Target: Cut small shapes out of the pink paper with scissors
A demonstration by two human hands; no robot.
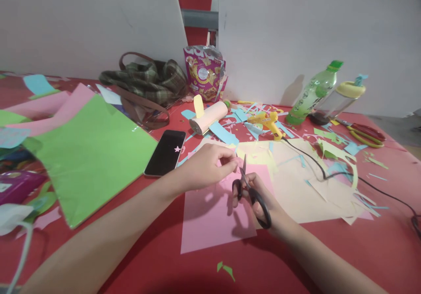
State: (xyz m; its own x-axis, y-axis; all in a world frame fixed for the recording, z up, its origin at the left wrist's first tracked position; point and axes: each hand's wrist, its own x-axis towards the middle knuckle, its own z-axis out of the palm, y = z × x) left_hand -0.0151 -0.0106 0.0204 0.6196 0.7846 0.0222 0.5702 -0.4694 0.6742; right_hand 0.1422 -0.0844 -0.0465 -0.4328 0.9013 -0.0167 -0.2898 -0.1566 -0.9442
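My left hand [210, 164] pinches a small piece of pink paper [238, 163] between thumb and fingers. Black-handled scissors [261, 206] are held in my right hand [263, 193], their blades pointing up and slightly parted beside the pink piece. Beneath both hands lies a larger pink paper sheet [210, 232], partly in their shadow. It overlaps a cream paper sheet [296, 202] on the right. To the left of my left hand rests a dark phone [165, 153] with a small pink star [177, 149] on it.
Green paper [95, 153] covers the left. Behind stand a paper-covered tube [210, 117], a yellow glue gun [268, 123] with a black cord, a snack bag [205, 72] and a plaid bag [151, 81]. A green bottle [314, 94], a clear cup [338, 103] and red-yellow-handled scissors [366, 134] are at right.
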